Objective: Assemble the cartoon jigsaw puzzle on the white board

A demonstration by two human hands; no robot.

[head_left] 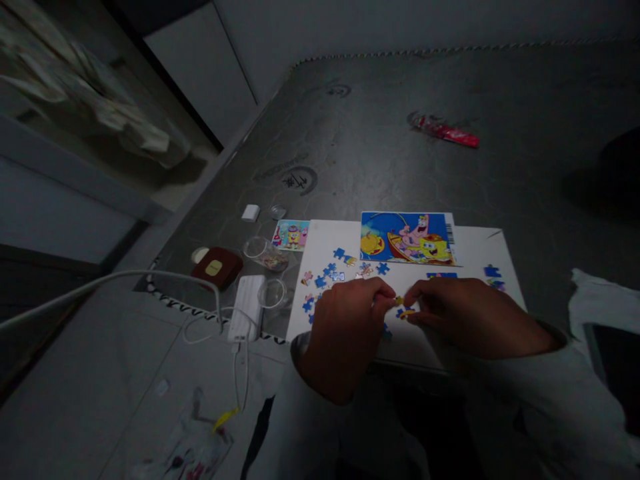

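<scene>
Both of my hands rest on a white sheet (475, 243) laid on a dark mat. My left hand (345, 327) is closed in a pinch, its fingertips meeting small yellow puzzle pieces (403, 307). My right hand (460, 313) is also pinched on those pieces from the right side. Several loose blue puzzle pieces (330, 273) lie scattered on the sheet to the left. A colourful cartoon reference picture (407, 238) lies at the sheet's far edge.
Left of the sheet lie a white power bank (247, 307) with cables, a dark red box (217, 267), clear plastic bags, a small cartoon card (291, 235) and a white cube (251, 213). A red wrapper (445, 131) lies far back. White cloth (595, 300) sits right.
</scene>
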